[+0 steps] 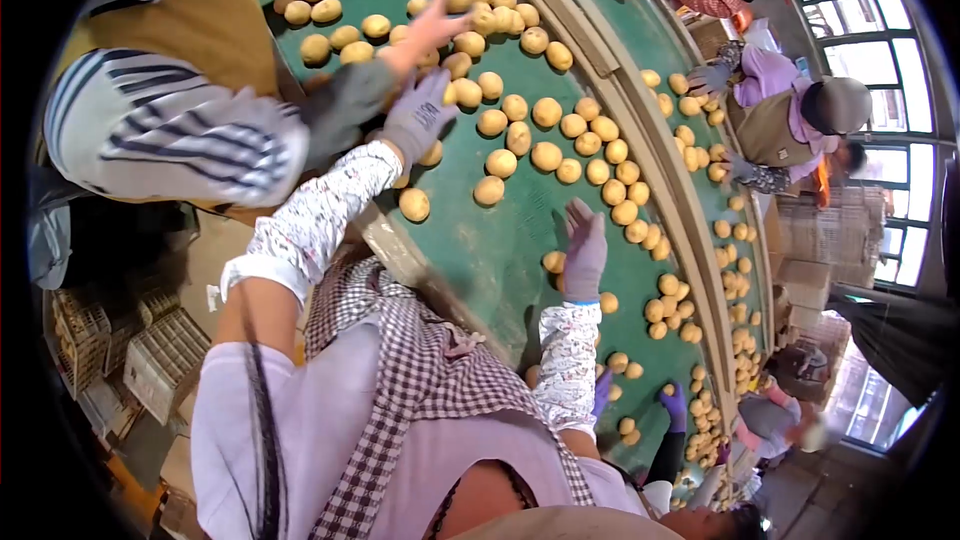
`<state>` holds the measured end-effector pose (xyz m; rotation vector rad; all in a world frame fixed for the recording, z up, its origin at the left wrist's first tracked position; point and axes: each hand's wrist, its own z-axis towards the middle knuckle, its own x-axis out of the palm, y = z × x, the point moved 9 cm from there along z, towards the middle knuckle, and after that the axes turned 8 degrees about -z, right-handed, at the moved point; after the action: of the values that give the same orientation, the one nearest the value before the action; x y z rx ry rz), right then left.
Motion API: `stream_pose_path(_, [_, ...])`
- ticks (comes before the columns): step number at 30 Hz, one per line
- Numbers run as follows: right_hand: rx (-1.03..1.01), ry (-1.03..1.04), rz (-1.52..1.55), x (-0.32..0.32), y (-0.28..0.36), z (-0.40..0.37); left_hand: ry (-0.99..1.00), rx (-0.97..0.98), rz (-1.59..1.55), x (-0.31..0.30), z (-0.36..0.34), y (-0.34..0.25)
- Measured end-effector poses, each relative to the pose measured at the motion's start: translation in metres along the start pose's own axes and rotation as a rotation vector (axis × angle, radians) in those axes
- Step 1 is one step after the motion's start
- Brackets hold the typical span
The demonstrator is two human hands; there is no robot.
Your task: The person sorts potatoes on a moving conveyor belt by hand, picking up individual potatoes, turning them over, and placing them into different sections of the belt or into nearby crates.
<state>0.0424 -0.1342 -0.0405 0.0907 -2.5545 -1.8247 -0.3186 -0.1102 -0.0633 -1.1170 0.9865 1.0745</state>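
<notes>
Many yellow potatoes (546, 156) lie on a green conveyor belt (470, 260). My left hand (420, 115), in a pale grey glove, reaches over the belt at the upper left, fingers spread among potatoes. Whether its palm touches one is hidden. On the right, my right hand (584, 250), gloved in greyish lilac, is raised over the belt with its fingers extended and nothing visibly held. One potato (553, 261) sits just left of it and another (608, 302) by its wrist. Both my forearms wear white patterned sleeves.
Close to my left hand, a co-worker's bare hand (437, 28) reaches over potatoes. A wooden rail (660, 155) divides this belt from a second one (690, 125), where other people work. Purple-gloved hands (675, 402) are at the lower right. Crates (165, 365) stand lower left.
</notes>
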Motion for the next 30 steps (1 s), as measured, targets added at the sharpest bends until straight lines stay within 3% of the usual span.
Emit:
stream_pose_path(2, [0.059, -0.200, 0.095, -0.079, -0.018, 0.012, -0.076, -0.053, 0.097, -0.015, 0.009, -0.004])
stream_pose_path(4, [0.042, -0.314, 0.063, -0.115, -0.032, 0.028, -0.060, -0.063, -0.122, -0.054, 0.008, -0.036])
stream_pose_path(5, [0.010, -0.425, 0.028, -0.131, -0.034, 0.027, -0.280, 0.082, -0.168, -0.060, -0.006, -0.063])
stream_pose_path(6, [0.028, -0.430, 0.037, -0.123, -0.045, 0.028, 0.022, 0.112, -0.194, -0.043, -0.014, -0.097])
stream_pose_path(8, [-0.034, -0.271, -0.032, -0.056, -0.048, 0.054, 0.020, 0.437, -0.245, -0.027, -0.076, -0.130])
stream_pose_path(9, [-0.041, -0.255, 0.029, -0.002, -0.018, 0.049, 0.061, 0.586, -0.215, -0.025, -0.098, -0.136])
stream_pose_path(10, [-0.049, -0.239, 0.091, 0.046, 0.012, 0.039, 0.077, 0.600, -0.215, -0.025, -0.104, -0.134])
stream_pose_path(12, [-0.454, -0.106, -0.537, 0.096, 0.030, 0.038, 0.258, 0.509, -0.104, -0.011, -0.108, -0.124])
stream_pose_path(14, [-0.445, 0.086, -0.574, 0.138, 0.029, 0.030, 0.265, 0.510, -0.041, -0.024, -0.090, -0.109])
stream_pose_path(16, [-0.166, 0.325, -0.209, 0.176, 0.044, 0.010, 0.256, 0.447, 0.080, -0.033, -0.063, -0.081])
stream_pose_path(19, [-0.235, 0.474, -0.274, 0.186, 0.062, -0.004, 0.142, 0.490, 0.071, -0.024, -0.049, -0.056])
stream_pose_path(22, [-0.099, 0.338, -0.309, 0.149, 0.075, -0.012, 0.190, 0.413, 0.060, -0.018, -0.014, -0.014])
stream_pose_path(23, [-0.190, 0.283, -0.369, 0.130, 0.081, -0.010, 0.148, 0.357, -0.127, -0.004, 0.005, 0.016])
stream_pose_path(24, [-0.154, 0.200, -0.387, 0.101, 0.079, -0.007, 0.098, 0.272, -0.323, 0.015, 0.023, 0.045])
stream_pose_path(26, [-0.178, 0.029, -0.509, 0.039, 0.087, -0.012, 0.157, 0.407, 0.211, -0.006, 0.059, 0.047])
stream_pose_path(28, [-0.236, -0.100, -0.589, -0.039, 0.070, -0.013, 0.095, 0.226, 0.359, 0.002, 0.108, 0.084])
stream_pose_path(30, [-0.145, -0.318, -0.292, -0.127, 0.039, -0.022, 0.152, -0.267, 0.359, -0.026, 0.136, 0.109])
